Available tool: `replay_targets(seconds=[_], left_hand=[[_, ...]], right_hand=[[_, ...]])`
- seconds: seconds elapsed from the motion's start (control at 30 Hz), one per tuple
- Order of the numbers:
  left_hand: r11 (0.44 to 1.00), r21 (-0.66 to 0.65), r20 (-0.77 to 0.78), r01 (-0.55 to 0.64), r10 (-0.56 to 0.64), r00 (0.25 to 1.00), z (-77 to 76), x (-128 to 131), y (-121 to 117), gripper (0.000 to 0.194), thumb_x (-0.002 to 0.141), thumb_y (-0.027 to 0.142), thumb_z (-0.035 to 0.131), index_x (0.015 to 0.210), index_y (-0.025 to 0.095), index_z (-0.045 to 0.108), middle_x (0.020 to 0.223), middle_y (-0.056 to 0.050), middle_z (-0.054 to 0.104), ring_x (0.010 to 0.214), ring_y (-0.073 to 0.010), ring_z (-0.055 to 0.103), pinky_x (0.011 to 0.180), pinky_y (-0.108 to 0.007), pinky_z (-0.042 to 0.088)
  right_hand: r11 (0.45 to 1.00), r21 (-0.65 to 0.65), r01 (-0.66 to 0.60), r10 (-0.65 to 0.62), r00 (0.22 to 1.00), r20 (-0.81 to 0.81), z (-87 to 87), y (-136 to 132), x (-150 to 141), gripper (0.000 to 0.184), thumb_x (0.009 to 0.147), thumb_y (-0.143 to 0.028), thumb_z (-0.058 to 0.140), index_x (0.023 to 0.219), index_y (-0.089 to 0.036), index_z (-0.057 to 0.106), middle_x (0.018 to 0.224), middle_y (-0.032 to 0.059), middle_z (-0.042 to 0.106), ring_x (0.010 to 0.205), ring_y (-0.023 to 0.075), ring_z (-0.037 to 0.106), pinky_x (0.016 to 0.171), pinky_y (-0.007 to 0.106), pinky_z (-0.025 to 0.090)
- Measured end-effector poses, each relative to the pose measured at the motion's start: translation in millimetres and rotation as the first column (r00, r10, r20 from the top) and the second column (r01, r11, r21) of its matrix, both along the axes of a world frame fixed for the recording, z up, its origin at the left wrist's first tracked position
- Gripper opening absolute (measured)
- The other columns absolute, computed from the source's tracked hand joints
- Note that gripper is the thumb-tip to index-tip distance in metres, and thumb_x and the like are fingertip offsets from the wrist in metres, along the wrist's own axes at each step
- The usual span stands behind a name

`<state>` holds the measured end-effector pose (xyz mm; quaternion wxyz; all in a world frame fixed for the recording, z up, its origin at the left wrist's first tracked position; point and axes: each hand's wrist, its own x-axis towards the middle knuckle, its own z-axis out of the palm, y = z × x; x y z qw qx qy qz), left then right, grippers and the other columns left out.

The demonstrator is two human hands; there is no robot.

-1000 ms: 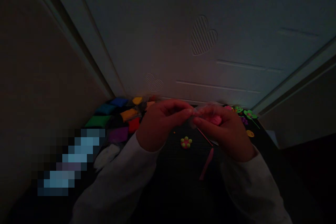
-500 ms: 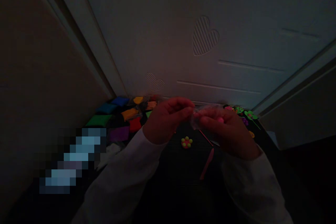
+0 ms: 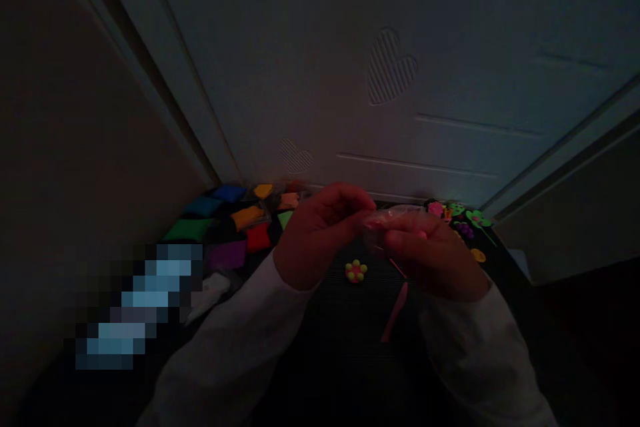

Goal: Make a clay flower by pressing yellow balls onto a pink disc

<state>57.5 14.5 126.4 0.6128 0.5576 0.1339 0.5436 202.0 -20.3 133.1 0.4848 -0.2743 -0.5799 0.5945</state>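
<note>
Between my two hands is a clear plastic bag (image 3: pixel 393 215) with something pink in it. My left hand (image 3: pixel 327 230) is closed, its thumb and fingertips pinching the bag's left edge. My right hand (image 3: pixel 435 250) is closed around the bag's other side, thumb on top, with a bit of pink showing by the fingers. Below them on the dark table lies a small clay flower (image 3: pixel 356 271), pink with yellow-green balls around it. A pink plastic knife (image 3: pixel 395 312) lies to its right, and a thin pink stick (image 3: pixel 399 267) is partly hidden under my right hand.
Packs of coloured clay, such as a green pack (image 3: pixel 187 229) and a purple pack (image 3: pixel 227 255), lie at the left. Finished clay pieces, including a green flower (image 3: pixel 477 218), sit at the back right. A white panel with hearts (image 3: pixel 393 67) stands behind the table.
My left hand has shifted slightly right and my right hand slightly left. The bag has turned a little between them, and less pink shows at my right fingers.
</note>
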Motion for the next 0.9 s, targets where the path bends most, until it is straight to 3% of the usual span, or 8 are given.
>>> replay_targets(seconds=[0.1, 0.23, 0.37, 0.47, 0.53, 0.7, 0.8, 0.9], left_hand=[[0.997, 0.056, -0.065, -0.057, 0.06, 0.996, 4.3, -4.4, -2.9, 0.011, 0.067, 0.013, 0.063, 0.076, 0.019, 0.062, 0.072, 0.003, 0.06, 0.066, -0.0043, 0.056, 0.06, -0.013, 0.045], [0.955, 0.192, -0.228, -0.227, 0.268, 0.936, 10.0, -14.9, -5.6, 0.013, 0.072, 0.019, 0.059, 0.084, 0.021, 0.063, 0.078, 0.0, 0.064, 0.07, -0.0079, 0.059, 0.062, -0.018, 0.046], [0.802, 0.467, -0.384, -0.371, 0.562, 0.732, 16.6, -23.1, -8.6, 0.022, 0.066, 0.028, 0.064, 0.088, 0.022, 0.063, 0.079, 0.0, 0.064, 0.068, -0.0099, 0.056, 0.063, -0.022, 0.044], [0.713, 0.571, -0.421, -0.408, 0.68, 0.6, 19.8, -26.2, -8.4, 0.017, 0.067, 0.031, 0.063, 0.081, 0.022, 0.063, 0.078, 0.001, 0.063, 0.068, -0.0093, 0.054, 0.064, -0.022, 0.042], [0.733, 0.548, -0.454, -0.404, 0.666, 0.592, 20.3, -27.7, -5.9, 0.014, 0.069, 0.032, 0.06, 0.077, 0.021, 0.063, 0.075, 0.002, 0.062, 0.066, -0.0078, 0.053, 0.062, -0.021, 0.04], [0.921, 0.332, -0.659, -0.206, 0.382, 0.648, 19.2, -30.2, 3.1, 0.025, 0.076, 0.037, 0.05, 0.064, 0.016, 0.056, 0.058, 0.003, 0.052, 0.053, -0.0053, 0.045, 0.048, -0.018, 0.033], [0.94, 0.302, -0.695, -0.16, 0.332, 0.638, 18.1, -31.5, 6.5, 0.033, 0.08, 0.038, 0.043, 0.058, 0.014, 0.051, 0.055, 0.003, 0.047, 0.052, -0.0054, 0.042, 0.048, -0.019, 0.031], [0.952, 0.236, -0.629, -0.195, 0.303, 0.716, 14.3, -32.0, 9.6, 0.033, 0.08, 0.037, 0.042, 0.059, 0.014, 0.051, 0.055, 0.003, 0.047, 0.052, -0.0056, 0.042, 0.052, -0.02, 0.033]], right_hand=[[1.0, -0.007, -0.004, 0.004, 1.0, -0.024, 1.0, -1.4, 1.0, 0.019, 0.072, -0.028, 0.058, 0.089, -0.027, 0.065, 0.085, -0.0017, 0.065, 0.076, 0.0092, 0.057, 0.068, 0.023, 0.045], [0.993, -0.072, 0.092, -0.088, 0.995, 0.054, 5.1, -4.2, 5.2, 0.026, 0.072, -0.031, 0.057, 0.097, -0.027, 0.062, 0.086, 0.0, 0.065, 0.08, 0.0123, 0.058, 0.07, 0.027, 0.045], [0.971, 0.041, 0.237, -0.241, 0.954, 0.179, 8.6, -5.2, 6.6, 0.018, 0.074, -0.029, 0.057, 0.091, -0.029, 0.064, 0.082, -0.0026, 0.065, 0.076, 0.0095, 0.057, 0.067, 0.024, 0.043], [0.95, 0.126, 0.286, -0.31, 0.91, 0.275, 9.8, -4.5, 5.9, 0.016, 0.074, -0.03, 0.056, 0.087, -0.028, 0.065, 0.077, -0.0038, 0.065, 0.066, 0.0064, 0.053, 0.059, 0.021, 0.04], [0.926, 0.182, 0.331, -0.374, 0.871, 0.319, 10.2, -4.2, 6.4, 0.014, 0.074, -0.032, 0.056, 0.081, -0.027, 0.067, 0.072, -0.0043, 0.064, 0.057, 0.0044, 0.048, 0.053, 0.02, 0.036], [0.89, 0.218, 0.4, -0.456, 0.79, 0.411, 11.9, -4.6, 12.7, 0.021, 0.074, -0.035, 0.055, 0.063, -0.021, 0.065, 0.045, -0.0064, 0.046, 0.043, 0.0023, 0.034, 0.042, 0.02, 0.024], [0.902, 0.191, 0.388, -0.432, 0.789, 0.436, 12.4, -4.8, 14.9, 0.022, 0.075, -0.036, 0.055, 0.061, -0.02, 0.064, 0.044, -0.0065, 0.044, 0.041, 0.0022, 0.034, 0.041, 0.02, 0.023], [0.909, 0.207, 0.363, -0.415, 0.835, 0.361, 11.5, -5.3, 15.2, 0.016, 0.075, -0.033, 0.055, 0.069, -0.023, 0.066, 0.057, -0.0047, 0.058, 0.05, 0.0042, 0.046, 0.047, 0.02, 0.033]])
